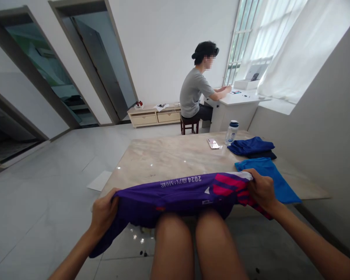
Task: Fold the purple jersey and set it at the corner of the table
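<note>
A purple shirt (175, 194) with pink stripes and white lettering is stretched sideways between my hands, in front of the table edge and above my knees. My left hand (104, 210) is closed on its left end, with some cloth hanging down below that fist. At the striped end, with a white patch, my right hand (261, 190) grips the cloth. Just beyond my right hand, a light blue folded cloth (265, 173) lies on the table, partly overlapped in view by my hand.
The marble-patterned table (151, 155) bears a phone (212, 143), a clear bottle (231, 133) with a blue lid and dark blue folded clothes (251, 147). Behind it, a person in a grey shirt (194, 91) sits on a stool at a white desk (239, 99). A low wooden cabinet (154, 116) lines the wall.
</note>
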The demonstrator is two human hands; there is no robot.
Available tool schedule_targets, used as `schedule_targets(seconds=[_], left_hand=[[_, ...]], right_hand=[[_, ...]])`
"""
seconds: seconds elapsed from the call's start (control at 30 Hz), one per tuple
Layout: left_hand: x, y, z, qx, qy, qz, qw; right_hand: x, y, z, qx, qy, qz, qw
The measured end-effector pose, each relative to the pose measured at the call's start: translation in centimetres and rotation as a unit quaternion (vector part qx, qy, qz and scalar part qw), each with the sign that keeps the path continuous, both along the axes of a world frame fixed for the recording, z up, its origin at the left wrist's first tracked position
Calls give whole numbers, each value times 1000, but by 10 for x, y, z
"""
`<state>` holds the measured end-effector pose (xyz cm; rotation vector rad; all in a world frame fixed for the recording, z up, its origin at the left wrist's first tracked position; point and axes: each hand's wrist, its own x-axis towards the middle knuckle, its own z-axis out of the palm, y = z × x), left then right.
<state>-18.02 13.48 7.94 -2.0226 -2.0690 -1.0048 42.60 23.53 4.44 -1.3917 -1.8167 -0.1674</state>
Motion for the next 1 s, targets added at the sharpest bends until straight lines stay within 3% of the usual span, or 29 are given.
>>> schedule_targets(seconds=[0.17, 0.27, 0.43, 0.53, 0.67, 1.0], left_hand=[[17, 120, -16, -84, 64, 75, 992], [56, 154, -58, -86, 90, 70, 990], [112, 133, -141, -108, 94, -76, 987], [118, 120, -168, -153, 92, -52, 983], [112, 117, -182, -194, 118, -23, 974], [105, 112, -185, -189, 156, -34, 969]], right_hand=[[-56, 116, -2, -128, -82, -94, 984], [-98, 143, -33, -160, -121, -89, 976], [-141, 107, -105, -157, -136, 46, 977], [-147, 84, -137, -198, -138, 68, 968], [-145, 72, -160, -242, -153, 30, 958], [-148, 62, -163, -263, -163, 5, 951]])
